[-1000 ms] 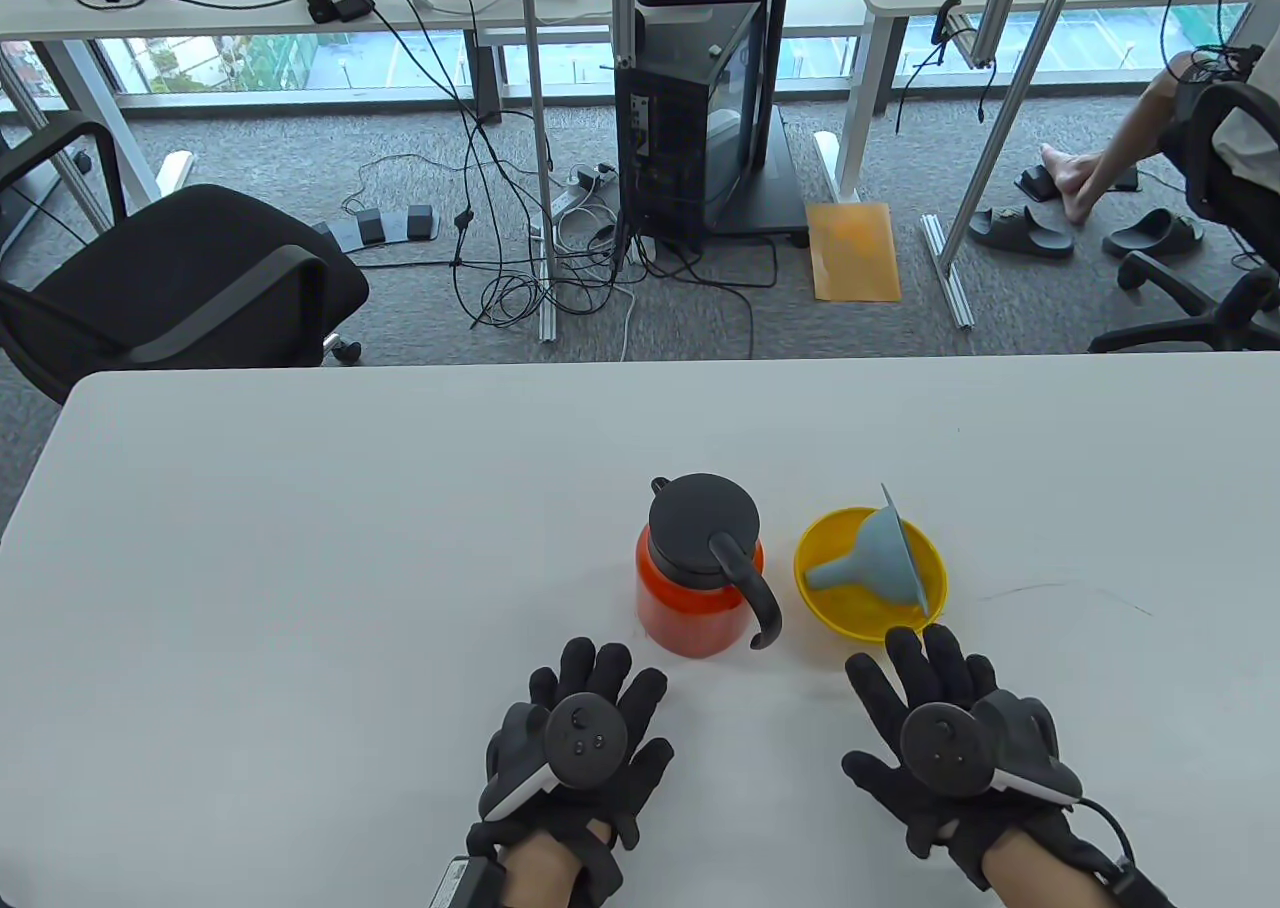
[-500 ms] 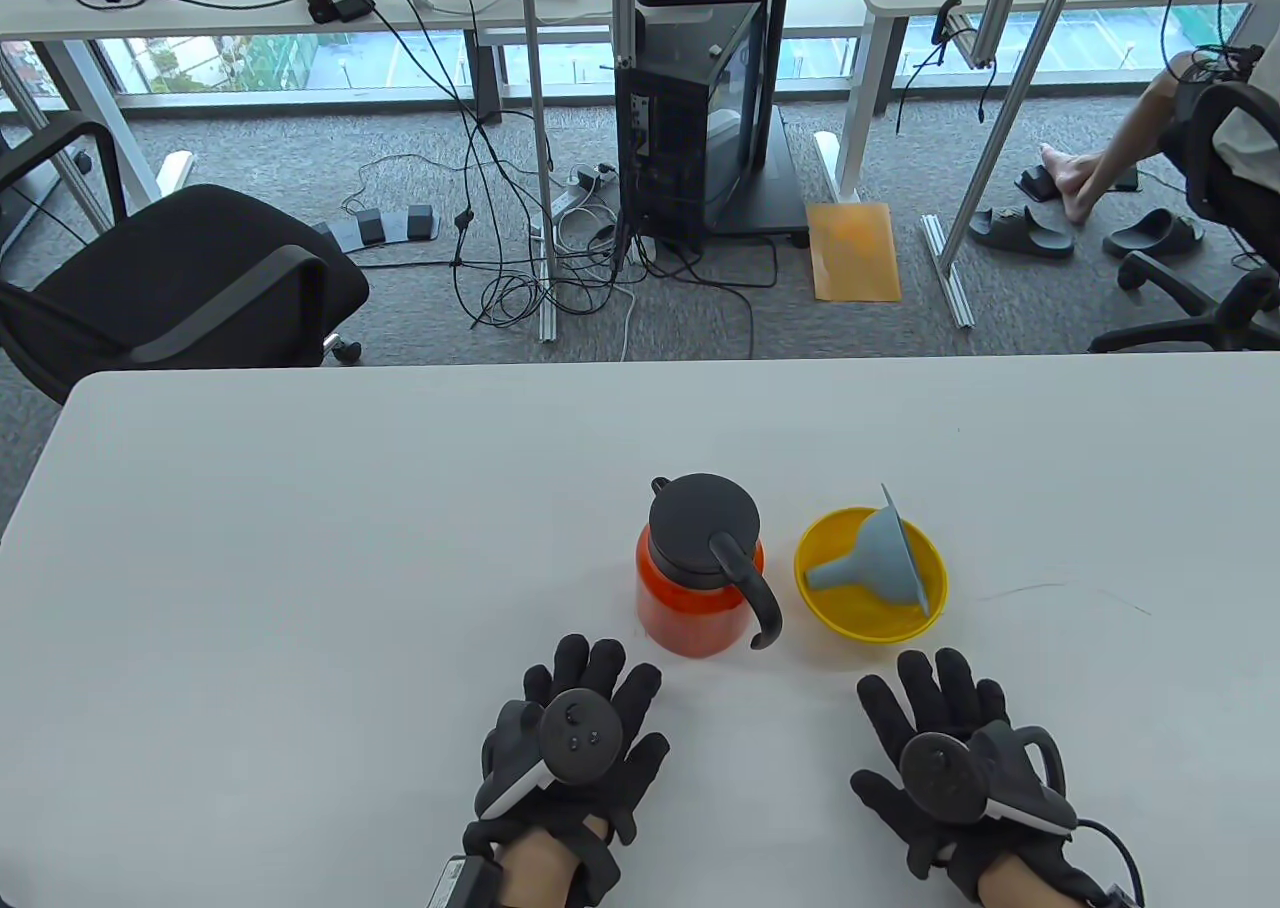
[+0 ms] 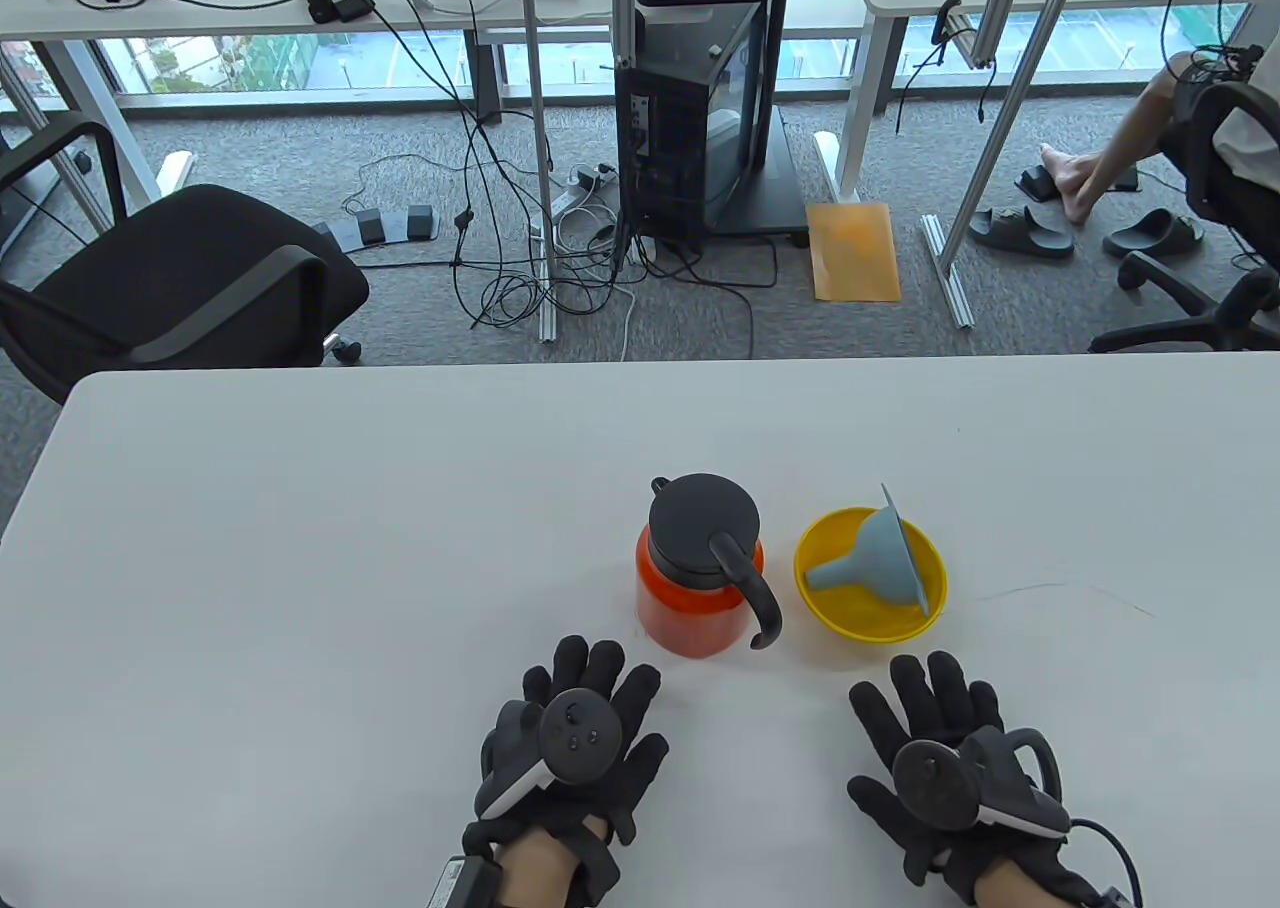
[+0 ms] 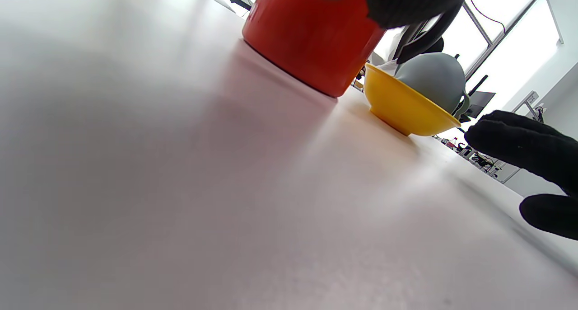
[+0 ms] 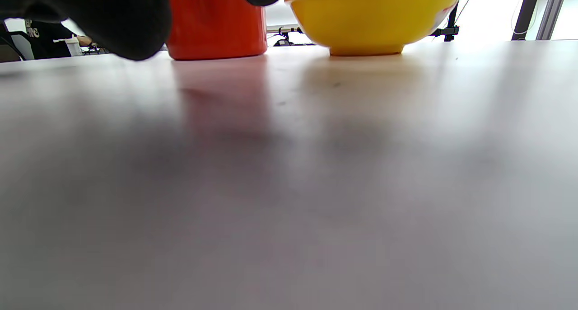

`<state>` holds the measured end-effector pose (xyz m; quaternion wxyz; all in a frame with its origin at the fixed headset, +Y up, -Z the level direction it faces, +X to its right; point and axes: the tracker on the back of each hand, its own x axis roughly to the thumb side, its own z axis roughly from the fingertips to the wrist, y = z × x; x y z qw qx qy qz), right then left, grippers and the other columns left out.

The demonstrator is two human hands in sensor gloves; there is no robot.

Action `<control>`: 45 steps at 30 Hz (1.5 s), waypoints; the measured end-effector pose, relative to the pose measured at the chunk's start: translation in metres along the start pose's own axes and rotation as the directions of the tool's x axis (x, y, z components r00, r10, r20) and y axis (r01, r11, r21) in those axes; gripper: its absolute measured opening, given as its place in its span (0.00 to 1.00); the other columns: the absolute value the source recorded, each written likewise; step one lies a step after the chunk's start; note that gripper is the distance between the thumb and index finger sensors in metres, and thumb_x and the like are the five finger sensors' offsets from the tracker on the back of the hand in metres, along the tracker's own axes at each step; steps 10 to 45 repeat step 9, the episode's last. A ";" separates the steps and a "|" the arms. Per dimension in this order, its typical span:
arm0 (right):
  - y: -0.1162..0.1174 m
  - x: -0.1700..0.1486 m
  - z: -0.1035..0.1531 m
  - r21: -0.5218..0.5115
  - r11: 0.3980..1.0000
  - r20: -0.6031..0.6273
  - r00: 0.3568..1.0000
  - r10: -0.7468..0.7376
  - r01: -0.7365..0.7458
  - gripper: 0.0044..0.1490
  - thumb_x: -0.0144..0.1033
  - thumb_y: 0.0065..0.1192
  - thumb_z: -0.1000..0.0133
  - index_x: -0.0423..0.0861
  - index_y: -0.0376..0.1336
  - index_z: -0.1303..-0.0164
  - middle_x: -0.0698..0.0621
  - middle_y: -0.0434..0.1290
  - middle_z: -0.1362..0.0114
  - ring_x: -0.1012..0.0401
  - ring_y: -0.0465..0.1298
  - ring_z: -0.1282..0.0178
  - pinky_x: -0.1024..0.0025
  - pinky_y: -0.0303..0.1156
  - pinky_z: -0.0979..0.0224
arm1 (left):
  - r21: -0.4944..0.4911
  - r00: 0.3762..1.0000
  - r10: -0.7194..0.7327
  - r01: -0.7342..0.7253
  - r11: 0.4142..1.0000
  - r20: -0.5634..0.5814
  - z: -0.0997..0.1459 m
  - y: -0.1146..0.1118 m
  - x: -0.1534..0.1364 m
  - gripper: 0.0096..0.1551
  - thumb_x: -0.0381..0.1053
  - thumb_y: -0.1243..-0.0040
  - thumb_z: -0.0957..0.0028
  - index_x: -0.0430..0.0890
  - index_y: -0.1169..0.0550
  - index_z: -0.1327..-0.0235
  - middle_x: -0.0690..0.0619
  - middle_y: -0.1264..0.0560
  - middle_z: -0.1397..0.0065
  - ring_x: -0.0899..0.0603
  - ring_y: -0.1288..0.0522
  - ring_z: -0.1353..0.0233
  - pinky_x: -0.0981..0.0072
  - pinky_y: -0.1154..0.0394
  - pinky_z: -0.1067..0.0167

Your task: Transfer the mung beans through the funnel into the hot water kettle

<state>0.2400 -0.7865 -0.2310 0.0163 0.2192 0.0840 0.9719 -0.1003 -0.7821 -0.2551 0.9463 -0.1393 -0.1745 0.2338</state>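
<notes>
An orange kettle [image 3: 695, 603] with a black lid and black handle stands at the table's middle front; it also shows in the left wrist view [image 4: 311, 34] and the right wrist view [image 5: 216, 25]. To its right a yellow bowl [image 3: 840, 620] holds a grey-blue funnel [image 3: 880, 553] lying on its side; the bowl also shows in the left wrist view [image 4: 399, 104] and the right wrist view [image 5: 370, 14]. My left hand [image 3: 590, 693] lies flat and open on the table just in front of the kettle. My right hand [image 3: 925, 703] lies flat and open just in front of the bowl. Both hold nothing.
The white table [image 3: 300, 548] stretches wide to the left and back. Its far edge lies beyond the kettle. A thin dark line [image 3: 1060, 588] marks the surface to the right of the bowl.
My right hand has drawn back a little toward me, away from the bowl's rim. My left hand has barely shifted.
</notes>
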 end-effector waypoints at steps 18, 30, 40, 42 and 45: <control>0.002 0.000 -0.002 0.010 1.000 -0.004 1.000 -0.017 0.017 0.58 0.61 0.56 0.41 0.41 0.38 0.14 0.30 0.27 0.20 0.28 0.25 0.27 0.21 0.32 0.36 | -0.003 1.000 -0.001 0.001 1.000 0.000 0.001 0.000 -0.002 0.43 0.62 0.47 0.47 0.55 0.47 0.20 0.49 0.63 0.16 0.35 0.73 0.21 0.29 0.70 0.31; 0.002 0.000 -0.002 0.010 1.000 -0.004 1.000 -0.017 0.017 0.58 0.61 0.56 0.41 0.41 0.38 0.14 0.30 0.27 0.20 0.28 0.25 0.27 0.21 0.32 0.36 | -0.003 1.000 -0.001 0.001 1.000 0.000 0.001 0.000 -0.002 0.43 0.62 0.47 0.47 0.55 0.47 0.20 0.49 0.63 0.16 0.35 0.73 0.21 0.29 0.70 0.31; 0.002 0.000 -0.002 0.010 1.000 -0.004 1.000 -0.017 0.017 0.58 0.61 0.56 0.41 0.41 0.38 0.14 0.30 0.27 0.20 0.28 0.25 0.27 0.21 0.32 0.36 | -0.003 1.000 -0.001 0.001 1.000 0.000 0.001 0.000 -0.002 0.43 0.62 0.47 0.47 0.55 0.47 0.20 0.49 0.63 0.16 0.35 0.73 0.21 0.29 0.70 0.31; 0.002 0.000 -0.002 0.010 1.000 -0.004 1.000 -0.017 0.017 0.58 0.61 0.56 0.41 0.41 0.38 0.14 0.30 0.27 0.20 0.28 0.25 0.27 0.21 0.32 0.36 | -0.003 1.000 -0.001 0.001 1.000 0.000 0.001 0.000 -0.002 0.43 0.62 0.47 0.47 0.55 0.47 0.20 0.49 0.63 0.16 0.35 0.73 0.21 0.29 0.70 0.31; 0.002 0.000 -0.002 0.010 1.000 -0.004 1.000 -0.017 0.017 0.58 0.61 0.56 0.41 0.41 0.38 0.14 0.30 0.27 0.20 0.28 0.25 0.27 0.21 0.32 0.36 | -0.003 1.000 -0.001 0.001 1.000 0.000 0.001 0.000 -0.002 0.43 0.62 0.47 0.47 0.55 0.47 0.20 0.49 0.63 0.16 0.35 0.73 0.21 0.29 0.70 0.31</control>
